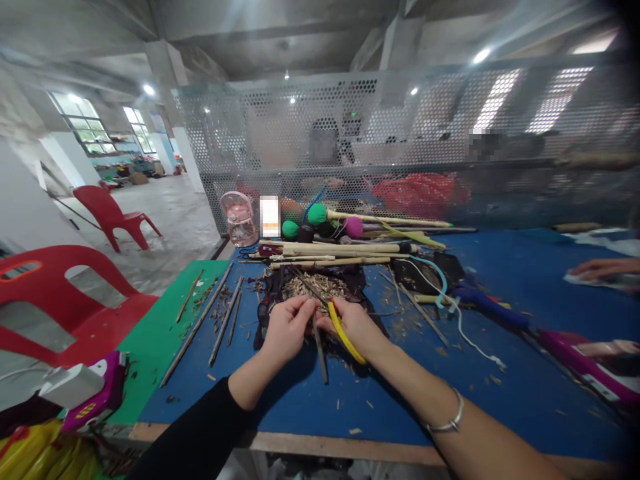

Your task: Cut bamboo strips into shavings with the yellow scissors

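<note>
My left hand [289, 328] is closed around a thin dark stick [320, 350] that runs from the shavings pile down toward me. My right hand [354, 325] grips a yellow-handled tool [344, 337], its handle curving out below the palm, held against the same stick. Both hands meet over a dark cloth [350, 280] heaped with wood shavings [315, 287] on the blue table [400, 400]. A silver bangle [447, 420] sits on my right wrist.
Several loose sticks [210, 320] lie to the left, partly on a green mat [165, 333]. Bamboo rods and green and pink balls [316, 215] are stacked behind, before a perforated screen. Red chairs [75, 300] stand left. Another person's hand [600, 269] rests at right.
</note>
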`<state>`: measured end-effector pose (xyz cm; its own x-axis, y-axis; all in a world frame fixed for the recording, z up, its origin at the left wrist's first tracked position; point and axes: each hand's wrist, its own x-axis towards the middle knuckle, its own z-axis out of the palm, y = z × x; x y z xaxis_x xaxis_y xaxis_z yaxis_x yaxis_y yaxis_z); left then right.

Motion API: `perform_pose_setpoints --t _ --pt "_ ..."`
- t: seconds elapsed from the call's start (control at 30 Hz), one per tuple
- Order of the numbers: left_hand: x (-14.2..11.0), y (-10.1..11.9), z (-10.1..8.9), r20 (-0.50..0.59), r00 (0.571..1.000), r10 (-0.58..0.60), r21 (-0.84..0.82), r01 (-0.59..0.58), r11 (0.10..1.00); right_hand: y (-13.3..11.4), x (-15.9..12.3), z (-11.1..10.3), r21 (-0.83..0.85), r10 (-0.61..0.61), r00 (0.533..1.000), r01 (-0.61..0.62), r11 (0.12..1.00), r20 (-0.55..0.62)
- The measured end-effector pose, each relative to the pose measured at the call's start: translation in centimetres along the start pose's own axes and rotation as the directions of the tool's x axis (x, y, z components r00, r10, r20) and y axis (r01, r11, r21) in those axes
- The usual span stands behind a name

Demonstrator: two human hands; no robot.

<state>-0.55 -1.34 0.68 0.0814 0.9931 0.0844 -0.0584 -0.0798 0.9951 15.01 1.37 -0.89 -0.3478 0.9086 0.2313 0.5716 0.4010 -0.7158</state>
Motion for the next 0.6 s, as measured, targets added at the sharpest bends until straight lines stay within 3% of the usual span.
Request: perform_pose_setpoints --t 0.17,0.3,0.5,0.6 --pt "0.1 0.3 -0.2 0.095 0.994 -0.051 -0.173 0.067 0.983 -1.2 -0.2 -0.7 0.319 -0.088 0.983 0.032 0.947 0.16" --pt "0.1 0.7 -0.3 0.146 0.986 -0.082 -0.26 0.118 0.958 -1.5 -0.4 -1.5 0.393 -0.141 0.954 0.027 0.919 0.264" --pt "0.3 0.4 -0.8 0.222 0.971 -0.085 -0.317 0.154 0.936 -1.1 -0.8 -1.5 0.476 0.04 0.912 -0.25 0.843 0.409" --pt "0.3 0.4 -0.8 0.197 0.977 -0.087 -0.245 0.135 0.96 -1.5 -0.7 -1.7 0.461 -0.066 0.938 -0.105 0.881 0.339"
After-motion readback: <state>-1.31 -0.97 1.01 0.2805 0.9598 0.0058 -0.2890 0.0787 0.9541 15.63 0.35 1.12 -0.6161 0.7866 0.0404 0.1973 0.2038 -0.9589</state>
